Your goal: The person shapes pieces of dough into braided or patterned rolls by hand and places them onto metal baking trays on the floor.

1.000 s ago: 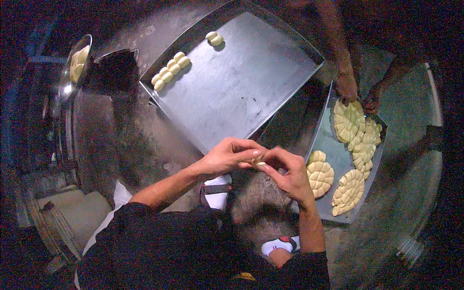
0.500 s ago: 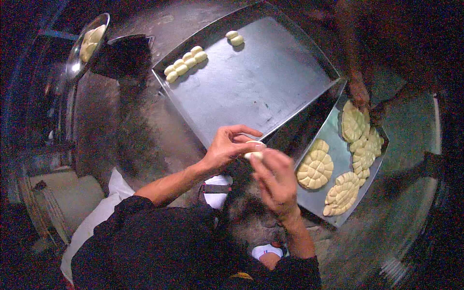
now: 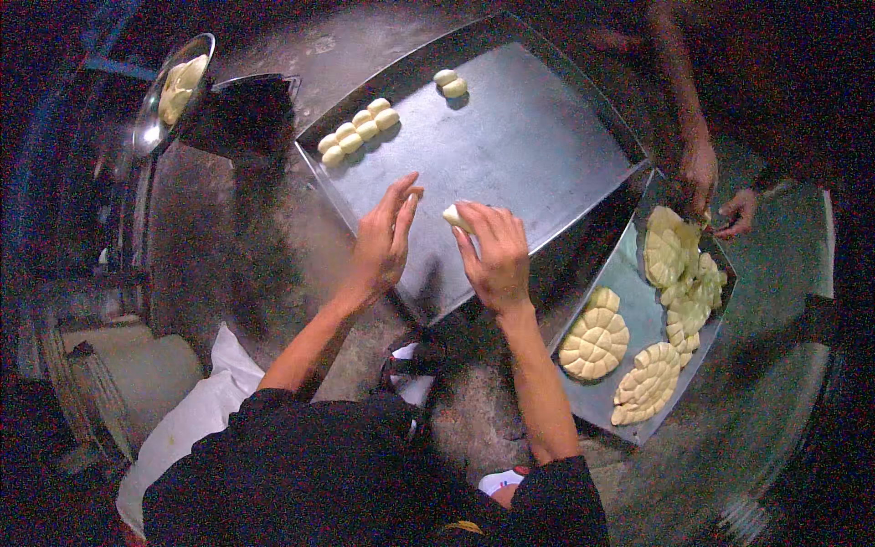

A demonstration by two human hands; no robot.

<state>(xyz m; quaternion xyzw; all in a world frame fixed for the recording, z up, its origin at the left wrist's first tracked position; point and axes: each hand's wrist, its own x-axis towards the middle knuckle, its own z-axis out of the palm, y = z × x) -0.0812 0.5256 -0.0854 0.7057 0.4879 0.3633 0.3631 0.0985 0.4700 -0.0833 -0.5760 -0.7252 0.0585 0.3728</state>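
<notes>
The right hand's (image 3: 499, 260) grip pinches a small, pale, rounded dough piece (image 3: 452, 217) above the near half of the large grey metal tray (image 3: 538, 150), with bare metal reaching to the right corner. The piece looks smooth, partly hidden by fingers. The right hand arches, its back upward; the left hand (image 3: 378, 248), fingers extended and slightly parted, spans the near-left edge. Pale, rounded dough lumps (image 3: 367, 129) line the far-left edge.

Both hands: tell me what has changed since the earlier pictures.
The left hand and right hand moved forward over the big tray and parted. The left let go of the small dough piece; the right holds it. The dough row and dough pair in that tray stayed put.
</notes>
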